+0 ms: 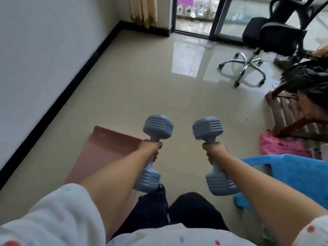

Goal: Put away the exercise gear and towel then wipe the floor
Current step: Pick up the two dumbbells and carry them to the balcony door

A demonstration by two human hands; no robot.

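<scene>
1. There are 2 dumbbells, 1 in each hand, both held above the floor (124, 89) in front of the person's legs.
2. The left hand (150, 148) has its fingers curled tight round the handle of the left dumbbell (158, 127); the right hand (213, 150) grips the handle of the right dumbbell (208, 128) the same way.
3. Both dumbbells are grey-blue, with 2 blocky heads each, ribbed along the sides, joined by a narrow handle. Each one tilts so that 1 head points away from the person and the other hangs below the wrist.
4. The 2 dumbbells are near each other but apart, roughly level and parallel.
5. There is 1 pink exercise mat (99, 153) lying flat on the floor, below and to the left of the left forearm, near the white wall with its black skirting.
6. There is 1 blue towel (298, 174), draped beside and under the right forearm.
7. There is 1 pink plastic bag (278, 144) on the floor just beyond the towel.
8. There are 2 black office chairs (273, 34) close together near the glass door, 1 with a chrome star base showing.
9. The floor is pale, glossy tile that reflects the daylight from the door.
</scene>
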